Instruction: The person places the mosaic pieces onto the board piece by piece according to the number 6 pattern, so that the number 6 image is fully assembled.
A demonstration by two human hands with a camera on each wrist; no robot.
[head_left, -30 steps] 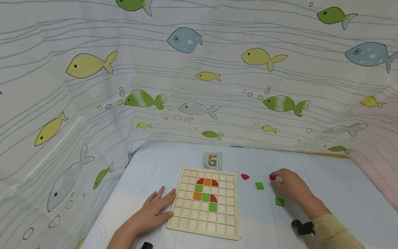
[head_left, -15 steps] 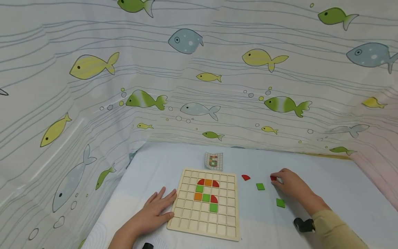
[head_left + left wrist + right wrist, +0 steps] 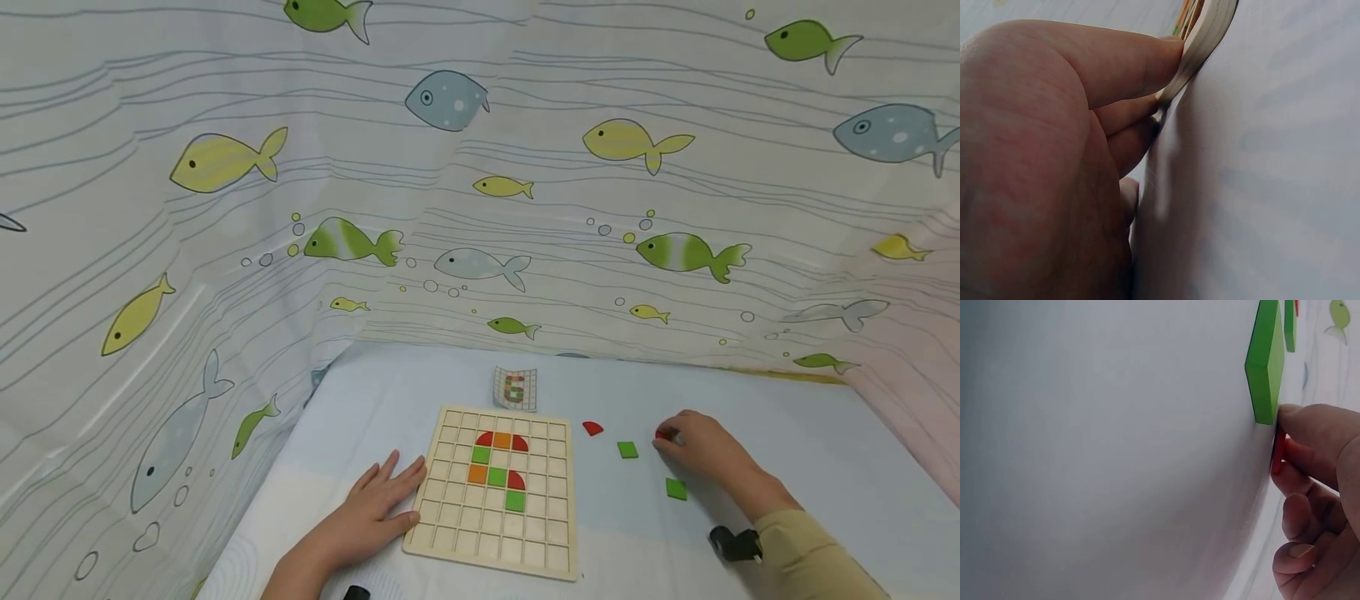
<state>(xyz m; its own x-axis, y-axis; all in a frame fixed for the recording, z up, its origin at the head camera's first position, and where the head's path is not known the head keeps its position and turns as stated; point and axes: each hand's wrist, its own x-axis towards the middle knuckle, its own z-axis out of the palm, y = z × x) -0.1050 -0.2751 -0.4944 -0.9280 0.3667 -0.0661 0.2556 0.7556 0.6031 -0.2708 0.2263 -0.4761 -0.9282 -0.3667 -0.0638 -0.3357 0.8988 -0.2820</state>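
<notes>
A wooden grid board (image 3: 491, 533) lies on the cloth, with several red, orange and green pieces set in its upper and middle cells. My left hand (image 3: 367, 517) rests spread at the board's left edge; in the left wrist view its fingertips touch the board's side (image 3: 1200, 56). Right of the board, my right hand (image 3: 705, 450) pinches a red piece (image 3: 1279, 452) between thumb and fingers, down at the cloth. Near it lie two green squares (image 3: 627, 450), (image 3: 676, 488) and a red quarter-round piece (image 3: 592, 428).
A small paper card (image 3: 515, 389) with a coloured grid pattern lies behind the board. Black cylindrical devices (image 3: 735, 543) show by both wrists. Fish-printed sheeting (image 3: 555, 217) surrounds the back and sides of the cloth-covered surface (image 3: 405, 371).
My right hand has shifted very slightly toward me, still pinching the red piece. The left hand stays at the board's edge.
</notes>
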